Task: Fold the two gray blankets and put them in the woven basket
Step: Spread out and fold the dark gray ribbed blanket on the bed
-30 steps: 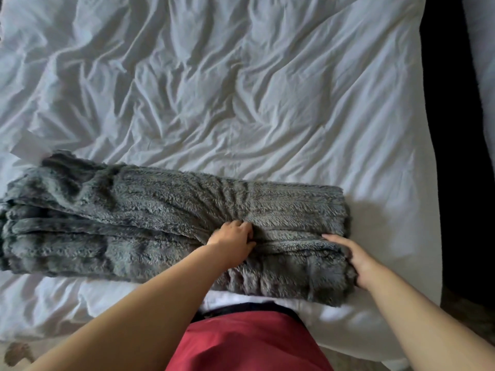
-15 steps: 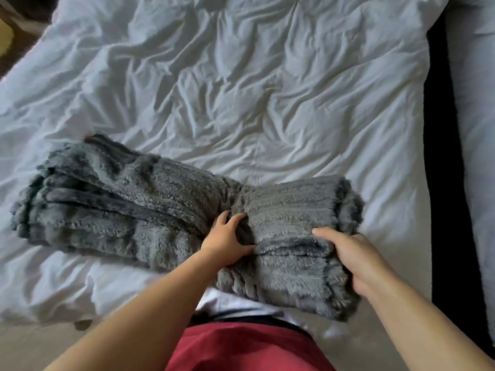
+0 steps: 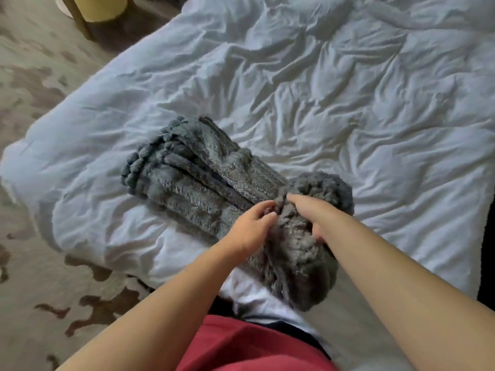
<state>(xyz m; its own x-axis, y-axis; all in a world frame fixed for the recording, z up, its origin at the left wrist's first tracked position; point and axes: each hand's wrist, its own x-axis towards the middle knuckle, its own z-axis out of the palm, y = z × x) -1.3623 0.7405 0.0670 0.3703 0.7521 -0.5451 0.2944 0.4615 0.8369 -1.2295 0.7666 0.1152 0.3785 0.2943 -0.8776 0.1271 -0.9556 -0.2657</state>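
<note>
Blanket: one gray blanket (image 3: 214,183), thick and furry, is lying on the near edge of the bed as a long multi-layered strip, its stacked folded edges showing at the far left end; its right end is being doubled over the middle into a rounded hump.
Left hand: the left hand (image 3: 250,228) is pressing into the strip at the crease, fingers curled and digging into the pile, so its grip is closing on the blanket at the fold line.
Right hand: the right hand (image 3: 312,214) is lying across the turned-over end, fingers reaching toward the left hand; its grip seems to be wrapping the bundled end, though the thumb side is hidden by fur and I cannot be sure how firmly.
Bed: a wrinkled white duvet (image 3: 334,89) is covering the bed and carrying the blanket; the rest of it is bare of other gray cloth.
Surroundings: a patterned rug (image 3: 32,84) is showing on the left, and a yellow object with wooden legs (image 3: 104,8) is sitting at the top left corner.
Progress: the lengthwise folds are looking finished and the crosswise fold is under way. Still ahead, as I judge it: flattening this bundle, carrying it to the woven basket, and folding the second blanket, neither of which is appearing in this view.
</note>
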